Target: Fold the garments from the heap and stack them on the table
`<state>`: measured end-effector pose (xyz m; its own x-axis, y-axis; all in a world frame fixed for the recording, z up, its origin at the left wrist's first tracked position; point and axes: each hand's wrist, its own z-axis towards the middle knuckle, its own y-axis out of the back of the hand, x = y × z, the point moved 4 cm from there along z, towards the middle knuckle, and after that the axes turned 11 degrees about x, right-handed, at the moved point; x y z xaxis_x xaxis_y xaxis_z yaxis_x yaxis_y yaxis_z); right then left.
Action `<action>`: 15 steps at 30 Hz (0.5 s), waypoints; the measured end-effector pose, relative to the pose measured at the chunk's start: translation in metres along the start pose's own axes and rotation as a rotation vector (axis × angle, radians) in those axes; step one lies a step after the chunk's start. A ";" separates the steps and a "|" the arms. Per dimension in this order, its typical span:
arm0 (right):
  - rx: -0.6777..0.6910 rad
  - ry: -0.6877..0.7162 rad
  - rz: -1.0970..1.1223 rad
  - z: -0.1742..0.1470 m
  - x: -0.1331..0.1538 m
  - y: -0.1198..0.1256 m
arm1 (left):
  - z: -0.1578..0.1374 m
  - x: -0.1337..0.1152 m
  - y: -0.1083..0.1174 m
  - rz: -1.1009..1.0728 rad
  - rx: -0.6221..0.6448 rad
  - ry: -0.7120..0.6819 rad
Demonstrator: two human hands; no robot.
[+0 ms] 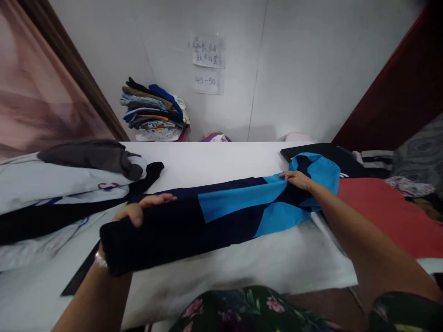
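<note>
A long-sleeved jacket (228,226), dark navy with bright blue panels, lies lengthwise in a narrow folded strip across the white table (214,159). Its blue collar end is at the right, and its dark lower end is at the left. My left hand (138,210) grips the far edge near the dark end; the cloth hides part of my palm and wrist. At the collar end my right hand (297,180) pinches the far edge of the jacket between its fingers.
White, black and grey clothes (86,161) lie at the left. A tall folded stack (155,110) stands against the wall. On the right are a black garment (328,154), a red cloth (384,212) and other clothes. Handwritten paper signs (208,53) hang on the wall.
</note>
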<state>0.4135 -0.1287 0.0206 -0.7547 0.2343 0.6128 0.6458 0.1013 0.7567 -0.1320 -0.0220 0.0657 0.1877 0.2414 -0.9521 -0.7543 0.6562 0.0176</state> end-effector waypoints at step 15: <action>0.003 0.031 0.081 0.001 0.004 -0.006 | -0.037 0.049 0.022 0.087 -0.447 0.778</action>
<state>0.4067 -0.1270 0.0181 -0.7032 0.2114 0.6788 0.7053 0.0866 0.7036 -0.1625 -0.0225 0.0076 -0.2379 -0.3817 -0.8931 -0.9506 0.2802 0.1335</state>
